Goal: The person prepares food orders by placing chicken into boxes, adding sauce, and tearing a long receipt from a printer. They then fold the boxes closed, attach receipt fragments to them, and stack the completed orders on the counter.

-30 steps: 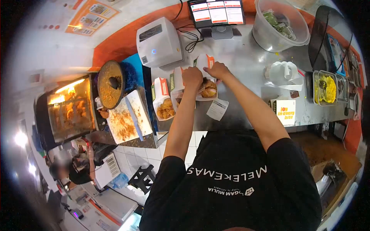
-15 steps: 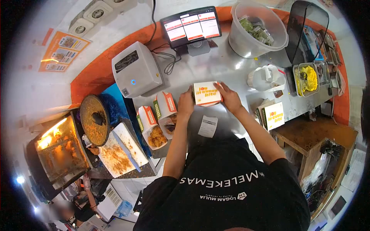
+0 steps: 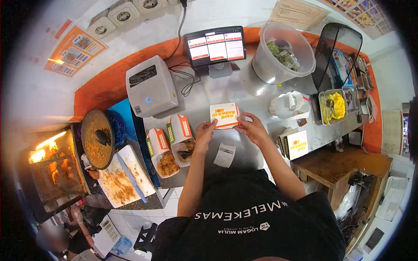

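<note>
A small closed cardboard food box (image 3: 225, 116), white on top with yellow and red lettering, is between my hands over the steel counter. My left hand (image 3: 203, 134) grips its left front corner, the thumb lying on the lid. At the right front corner, the fingers of my right hand (image 3: 253, 128) pinch the edge. Below the box lies a printed receipt (image 3: 224, 155). To the left, one open carton holds fried chicken (image 3: 167, 164), and a second carton (image 3: 178, 128) beside it holds browned pieces.
A label printer (image 3: 151, 87) and a tablet (image 3: 215, 45) stand behind. Toward the right are a plastic tub (image 3: 283, 74) of sachets, a white carrier (image 3: 289, 106), stacked boxes (image 3: 297, 145) and a yellow-filled container (image 3: 334, 106). A knife (image 3: 131, 178) rests on a cutting board; another person (image 3: 80, 226) is lower left.
My right hand has shifted from the box's top right side to its front right corner. My left thumb now lies on the lid. The view has tilted slightly upward.
</note>
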Action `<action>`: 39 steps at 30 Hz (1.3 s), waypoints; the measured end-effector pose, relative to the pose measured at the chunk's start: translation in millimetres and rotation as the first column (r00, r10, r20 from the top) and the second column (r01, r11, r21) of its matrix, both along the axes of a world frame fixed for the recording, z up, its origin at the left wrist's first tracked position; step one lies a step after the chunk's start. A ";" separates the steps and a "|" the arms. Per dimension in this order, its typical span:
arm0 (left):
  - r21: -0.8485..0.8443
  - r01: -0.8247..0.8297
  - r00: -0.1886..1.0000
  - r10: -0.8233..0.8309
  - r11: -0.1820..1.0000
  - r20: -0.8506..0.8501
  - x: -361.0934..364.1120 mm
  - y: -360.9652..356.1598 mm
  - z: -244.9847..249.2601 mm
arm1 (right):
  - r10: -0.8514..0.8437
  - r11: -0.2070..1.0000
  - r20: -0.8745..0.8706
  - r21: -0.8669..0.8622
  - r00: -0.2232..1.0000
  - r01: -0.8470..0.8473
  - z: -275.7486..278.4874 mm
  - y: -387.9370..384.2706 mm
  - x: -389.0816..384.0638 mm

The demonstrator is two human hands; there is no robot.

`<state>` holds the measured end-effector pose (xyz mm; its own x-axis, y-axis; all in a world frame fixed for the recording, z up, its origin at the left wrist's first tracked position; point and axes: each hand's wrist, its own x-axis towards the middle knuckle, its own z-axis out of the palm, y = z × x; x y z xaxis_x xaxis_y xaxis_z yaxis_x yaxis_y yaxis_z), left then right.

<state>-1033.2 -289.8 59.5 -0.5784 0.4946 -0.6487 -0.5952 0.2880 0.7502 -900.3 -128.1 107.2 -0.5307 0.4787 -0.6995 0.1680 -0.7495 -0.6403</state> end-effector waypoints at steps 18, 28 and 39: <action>-0.051 -0.027 0.976 0.016 0.998 -0.218 5.8 9.8 -3.3 | 0.097 0.990 0.042 -0.111 0.994 -0.092 -30.5 14.2 9.9; -0.025 -0.066 0.997 0.066 0.998 0.035 22.7 2.4 -8.4 | 0.197 0.974 0.064 -0.125 0.978 -0.188 -32.1 9.5 21.6; 0.163 -0.392 0.917 0.370 0.905 0.150 54.2 12.4 -15.0 | -0.068 0.991 -0.141 -0.123 0.988 0.050 -67.8 -9.6 12.9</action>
<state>-979.0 -277.4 44.5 -0.6754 0.3689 -0.6386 -0.7151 -0.1161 0.6893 -887.4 -137.7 39.4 -0.6037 0.4303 -0.6711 0.0335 -0.8274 -0.5606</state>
